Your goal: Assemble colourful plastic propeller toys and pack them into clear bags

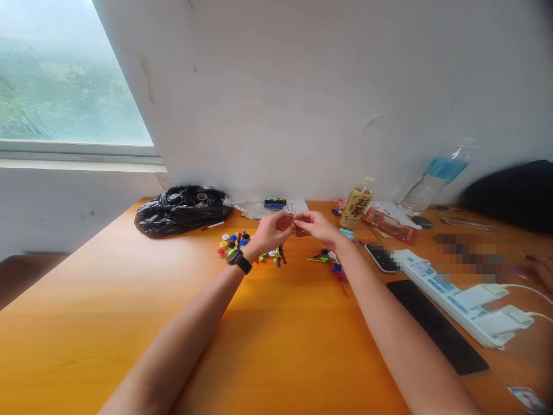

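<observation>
My left hand [273,231], below a black wristwatch [239,261], and my right hand [317,227] meet above the far part of the table. Their fingers are closed on a small, thin, yellowish thing [294,223], mostly hidden by the fingertips; its kind cannot be made out. Beside my left wrist stand several small pots with coloured lids [223,244]. Under the hands lie thin coloured plastic pieces [280,255]. More such pieces, green, blue and red [338,271], lie close to my right forearm.
A black plastic bag [181,212] lies at the back left. To the right stand a tea bottle [356,204] and a large clear bottle [436,176]. A phone [381,257], a white power strip [449,300] with chargers and a black mat [436,325] lie beside my right arm.
</observation>
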A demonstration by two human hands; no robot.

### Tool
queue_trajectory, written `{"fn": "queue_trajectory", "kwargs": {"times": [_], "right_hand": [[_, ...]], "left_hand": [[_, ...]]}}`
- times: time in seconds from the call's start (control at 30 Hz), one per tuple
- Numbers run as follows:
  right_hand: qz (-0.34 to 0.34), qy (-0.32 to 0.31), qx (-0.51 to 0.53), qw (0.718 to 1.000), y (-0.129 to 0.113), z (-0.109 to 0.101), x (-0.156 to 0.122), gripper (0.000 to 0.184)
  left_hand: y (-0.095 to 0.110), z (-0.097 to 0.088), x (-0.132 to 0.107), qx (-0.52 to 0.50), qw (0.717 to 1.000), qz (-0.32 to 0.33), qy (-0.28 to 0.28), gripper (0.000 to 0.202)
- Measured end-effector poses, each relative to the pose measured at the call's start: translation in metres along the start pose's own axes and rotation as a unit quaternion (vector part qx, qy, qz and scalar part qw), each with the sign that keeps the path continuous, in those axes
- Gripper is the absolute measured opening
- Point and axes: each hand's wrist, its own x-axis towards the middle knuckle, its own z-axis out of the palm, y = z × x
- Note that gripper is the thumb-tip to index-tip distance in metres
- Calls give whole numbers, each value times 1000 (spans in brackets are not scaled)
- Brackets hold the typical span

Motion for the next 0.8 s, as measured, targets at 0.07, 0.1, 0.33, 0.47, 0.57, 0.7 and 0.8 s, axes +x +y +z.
{"fn": "queue_trajectory", "kwargs": {"times": [0.07,0.1,0.33,0.47,0.57,0.7,0.8], "right_hand": [[-3,-10,-26,1000,2,-1,1,27],[-5,-14,-31,999,2,-1,1,26],[-6,-47,-39,998,0,-1,-3,20],[8,-60,-38,997,-1,-3,-6,27],[15,-70,-58,996,3,-5,-6,32],[37,-78,-135,987,13,-9,-6,22],[55,-67,-190,978,19,-13,-5,14]], "left_hand": [[-2,-1,-1,-19,1000,-12,0,21],[-3,-1,-1,-31,999,-20,-4,22],[-9,5,0,-111,992,-52,-29,29],[-14,8,-1,-113,992,-48,-35,31],[-18,10,-2,-79,996,-32,-40,29],[-19,13,-3,-48,997,-22,-64,25],[-14,15,-5,-27,996,-19,-84,21]]}}
